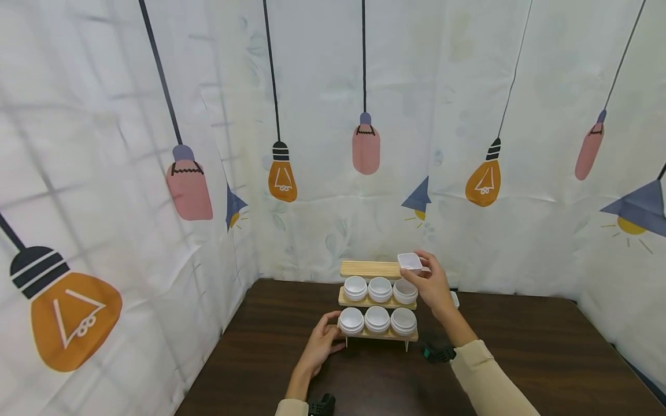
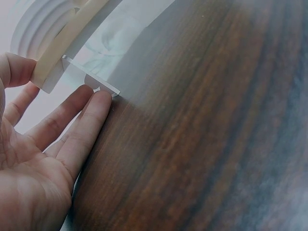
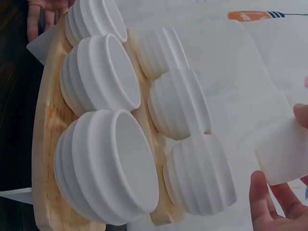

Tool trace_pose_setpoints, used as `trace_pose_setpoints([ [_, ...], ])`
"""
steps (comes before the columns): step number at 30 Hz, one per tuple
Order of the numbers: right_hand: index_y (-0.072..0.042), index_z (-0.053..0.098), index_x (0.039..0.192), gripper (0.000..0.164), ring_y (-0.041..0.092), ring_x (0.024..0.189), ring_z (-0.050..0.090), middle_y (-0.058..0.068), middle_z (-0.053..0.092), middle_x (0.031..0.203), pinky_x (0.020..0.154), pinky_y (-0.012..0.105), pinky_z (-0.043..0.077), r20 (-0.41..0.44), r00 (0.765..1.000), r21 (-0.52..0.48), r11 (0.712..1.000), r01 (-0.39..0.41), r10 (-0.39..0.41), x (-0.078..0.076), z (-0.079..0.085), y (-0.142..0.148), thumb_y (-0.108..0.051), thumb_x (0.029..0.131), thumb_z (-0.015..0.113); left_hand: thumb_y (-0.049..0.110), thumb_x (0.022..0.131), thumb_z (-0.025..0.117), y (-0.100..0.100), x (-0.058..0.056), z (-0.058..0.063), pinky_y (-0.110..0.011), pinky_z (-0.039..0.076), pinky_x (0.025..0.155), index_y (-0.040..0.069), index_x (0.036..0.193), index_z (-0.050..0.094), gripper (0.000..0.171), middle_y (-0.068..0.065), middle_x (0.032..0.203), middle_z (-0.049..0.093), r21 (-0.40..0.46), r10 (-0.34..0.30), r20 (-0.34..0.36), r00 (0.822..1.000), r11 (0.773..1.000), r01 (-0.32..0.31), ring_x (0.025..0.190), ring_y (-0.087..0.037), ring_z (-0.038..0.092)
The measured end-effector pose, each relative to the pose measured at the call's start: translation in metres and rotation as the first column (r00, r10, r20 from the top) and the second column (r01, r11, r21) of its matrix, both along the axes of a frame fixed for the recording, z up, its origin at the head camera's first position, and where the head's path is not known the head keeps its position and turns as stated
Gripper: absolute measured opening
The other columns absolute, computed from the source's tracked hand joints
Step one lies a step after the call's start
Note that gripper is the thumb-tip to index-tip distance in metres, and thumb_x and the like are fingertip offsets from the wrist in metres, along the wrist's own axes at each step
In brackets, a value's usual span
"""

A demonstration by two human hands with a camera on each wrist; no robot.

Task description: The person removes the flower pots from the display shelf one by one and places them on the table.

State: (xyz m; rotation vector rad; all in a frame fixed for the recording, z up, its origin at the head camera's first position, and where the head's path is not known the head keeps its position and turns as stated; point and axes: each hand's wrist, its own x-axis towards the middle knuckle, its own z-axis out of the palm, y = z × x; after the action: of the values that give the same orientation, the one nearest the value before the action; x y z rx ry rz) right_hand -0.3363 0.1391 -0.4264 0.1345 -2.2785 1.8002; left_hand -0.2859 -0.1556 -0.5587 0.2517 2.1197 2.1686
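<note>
A three-tier wooden stand (image 1: 366, 269) on white legs bears white ribbed round pots: three on the middle tier and three on the bottom tier. My left hand (image 1: 318, 345) grips the left end of the bottom tier. In the left wrist view its thumb lies at the end of the wooden board (image 2: 62, 45), and two fingertips touch the white leg (image 2: 79, 72). At the right end of the top tier, my right hand (image 1: 436, 288) holds a small white square pot (image 1: 409, 262). Its fingers (image 3: 260, 192) and thumb pinch the pot's sides in the right wrist view.
The stand is on a dark wooden table (image 1: 520, 341), near its back edge. Another white object (image 1: 455, 299) shows partly behind the right wrist. A white curtain (image 1: 322, 75) printed with lamps hangs behind the table and along its sides.
</note>
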Motion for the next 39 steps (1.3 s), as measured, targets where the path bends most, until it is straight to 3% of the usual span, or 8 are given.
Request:
trace_pose_setpoints([
  [11,-0.020,0.046,0.149,0.068,0.018,0.100,0.057,0.014,0.052,0.138,0.075,0.020,0.051,0.015,1.000,-0.003,1.000,0.016,-0.016,0.003,-0.007,0.012,-0.028,0.091,0.079,0.008,0.104,0.046,0.000,0.000,-0.001,-0.052,0.058,0.095,0.009,0.146,0.046,0.042,-0.009,0.112,0.068,0.009,-0.004,-0.004,1.000,1.000,0.004,0.108,-0.022,0.068],
  [25,-0.015,0.044,0.151,0.070,0.016,0.100,0.057,0.015,0.052,0.136,0.075,0.017,0.049,0.019,0.999,-0.031,0.999,0.044,-0.044,0.010,-0.012,0.026,-0.026,0.091,0.078,0.009,0.104,0.045,-0.001,0.000,-0.001,-0.052,0.058,0.096,0.010,0.146,0.046,0.042,-0.009,0.114,0.068,0.004,-0.003,0.000,1.000,1.000,0.003,0.109,-0.021,0.067],
  [39,-0.017,0.041,0.154,0.074,0.000,0.093,0.058,0.015,0.049,0.143,0.075,0.017,0.050,0.065,0.994,-0.033,0.995,0.094,-0.092,0.016,-0.018,0.039,-0.031,0.092,0.078,0.011,0.104,0.047,0.000,-0.001,-0.002,-0.051,0.058,0.095,0.009,0.146,0.045,0.042,-0.010,0.115,0.069,0.010,-0.005,-0.012,1.000,1.000,0.005,0.108,-0.023,0.068],
])
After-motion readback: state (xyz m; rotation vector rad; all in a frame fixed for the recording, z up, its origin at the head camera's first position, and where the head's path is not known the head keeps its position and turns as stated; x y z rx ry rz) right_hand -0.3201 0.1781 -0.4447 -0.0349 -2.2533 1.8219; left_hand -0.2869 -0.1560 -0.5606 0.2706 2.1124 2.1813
